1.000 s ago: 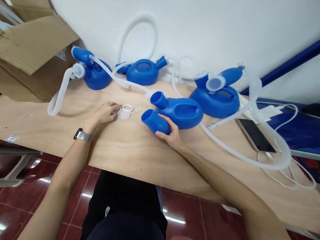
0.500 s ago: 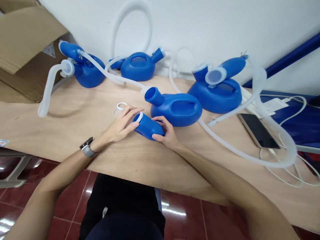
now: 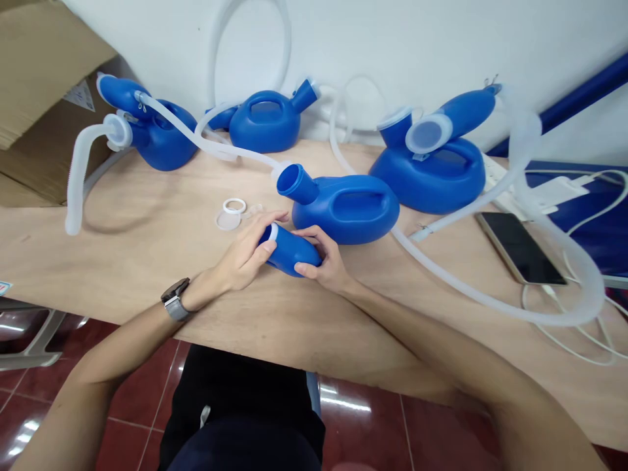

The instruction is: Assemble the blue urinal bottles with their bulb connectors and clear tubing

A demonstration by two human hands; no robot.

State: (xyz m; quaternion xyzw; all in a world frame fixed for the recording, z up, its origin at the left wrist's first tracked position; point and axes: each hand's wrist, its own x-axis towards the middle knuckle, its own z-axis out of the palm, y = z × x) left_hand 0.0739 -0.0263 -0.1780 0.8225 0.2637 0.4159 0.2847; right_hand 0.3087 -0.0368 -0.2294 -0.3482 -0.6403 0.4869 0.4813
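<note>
My right hand (image 3: 328, 261) wraps round the closed end of a blue plastic urinal funnel (image 3: 297, 252), which lies tilted just above or on the table. At its open end my left hand (image 3: 250, 252) grips a white ring (image 3: 273, 233) on the mouth, thumb in front and fingers over the top; the fingers hide part of that rim. Right behind the hands rests a blue urinal bottle (image 3: 318, 219) with an uncapped neck. Beyond my left fingers lie another white ring (image 3: 234, 205) and a clear round lid (image 3: 228, 220).
Several blue urinal bottles (image 3: 267, 124) with white hoses stand along the wall. A long hose (image 3: 490, 307) loops over the right side. There, a phone (image 3: 523, 248) lies beside white cables and a power strip. A cardboard box (image 3: 39, 150) is at the far left.
The white ring has gone from tilted to sitting flatter round the funnel's mouth under my left hand. The camera view has shifted slightly.
</note>
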